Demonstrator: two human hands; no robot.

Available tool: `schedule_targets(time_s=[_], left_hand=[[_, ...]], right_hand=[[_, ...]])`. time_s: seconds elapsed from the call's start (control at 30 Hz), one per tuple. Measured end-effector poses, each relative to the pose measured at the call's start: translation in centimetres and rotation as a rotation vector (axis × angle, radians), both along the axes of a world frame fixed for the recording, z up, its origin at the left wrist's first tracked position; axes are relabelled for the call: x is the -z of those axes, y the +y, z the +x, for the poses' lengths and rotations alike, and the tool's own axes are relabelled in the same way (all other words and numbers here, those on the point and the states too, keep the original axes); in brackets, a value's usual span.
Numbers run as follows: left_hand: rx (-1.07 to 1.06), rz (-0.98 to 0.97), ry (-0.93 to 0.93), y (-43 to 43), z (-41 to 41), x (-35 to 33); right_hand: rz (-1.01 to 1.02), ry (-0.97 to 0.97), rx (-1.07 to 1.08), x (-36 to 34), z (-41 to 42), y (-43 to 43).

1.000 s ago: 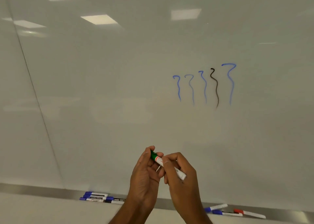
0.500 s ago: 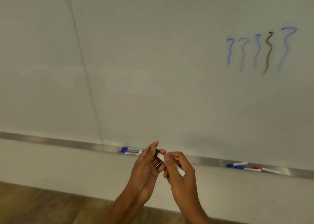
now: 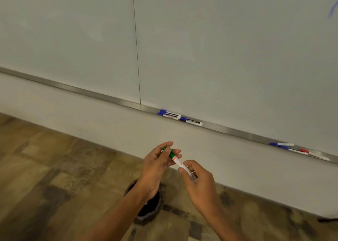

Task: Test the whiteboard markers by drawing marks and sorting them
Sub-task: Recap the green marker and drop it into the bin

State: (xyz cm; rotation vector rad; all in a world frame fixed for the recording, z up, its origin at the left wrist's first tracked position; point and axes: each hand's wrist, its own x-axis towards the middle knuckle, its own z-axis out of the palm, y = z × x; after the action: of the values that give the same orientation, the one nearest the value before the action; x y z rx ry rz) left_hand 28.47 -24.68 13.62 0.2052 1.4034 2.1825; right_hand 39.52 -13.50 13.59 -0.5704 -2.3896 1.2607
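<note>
Head view, looking down along the whiteboard (image 3: 219,57) to a wood-patterned floor (image 3: 45,167); green-capped marker (image 3: 176,159) held in mid-air between both hands, in front of the pale wall below the metal tray (image 3: 73,89), tilted with the cap up-left and the white barrel down-right; left hand (image 3: 155,167) has its fingers (image 3: 162,152) curled round the green cap end, thumb laid over the cap; right hand (image 3: 199,182) pinches the white barrel, fingers (image 3: 192,164) bent over it; cap looks seated on the barrel, though the joint is partly covered; tray runs along the board's lower edge; near its middle, just right of the board's vertical seam (image 3: 136,48), lie three blue-capped markers (image 3: 171,114), two stacked side by side and one (image 3: 192,121) just to their right; towards the tray's right end lie two more blue-capped markers (image 3: 282,144) and a red-capped marker (image 3: 311,153), close together; a blue stroke (image 3: 333,10) shows at the board's upper right edge; a dark round bin (image 3: 146,218) stands on the floor, partly hidden under the left forearm; contents cannot be told.
</note>
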Motion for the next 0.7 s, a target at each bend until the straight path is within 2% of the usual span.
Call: schedule_targets(time_s=[0.2, 0.3, 0.47, 0.53, 0.7], left_hand=[[-0.101, -0.345, 0.286, -2.7, -1.0, 6.4], [-0.166, -0.626, 0.438, -5.8, -2.5, 10.7], [-0.043, -1.073, 0.694, -10.1, -4.7, 17.5], [0.012, -1.148, 0.737, -11.0, -5.1, 18.9], [0.096, -1.187, 0.87, -11.6, -6.5, 21.3]], right_hand=[[0.138, -0.073, 0.014, 5.7, -0.9, -0.5], [0.24, -0.106, -0.007, 9.5, -2.3, -0.4], [0.457, -0.268, -0.048, 16.4, -4.9, -1.1], [0.497, -0.328, -0.074, 18.9, -5.9, -1.7], [0.596, -0.398, -0.123, 23.7, -8.5, -3.1]])
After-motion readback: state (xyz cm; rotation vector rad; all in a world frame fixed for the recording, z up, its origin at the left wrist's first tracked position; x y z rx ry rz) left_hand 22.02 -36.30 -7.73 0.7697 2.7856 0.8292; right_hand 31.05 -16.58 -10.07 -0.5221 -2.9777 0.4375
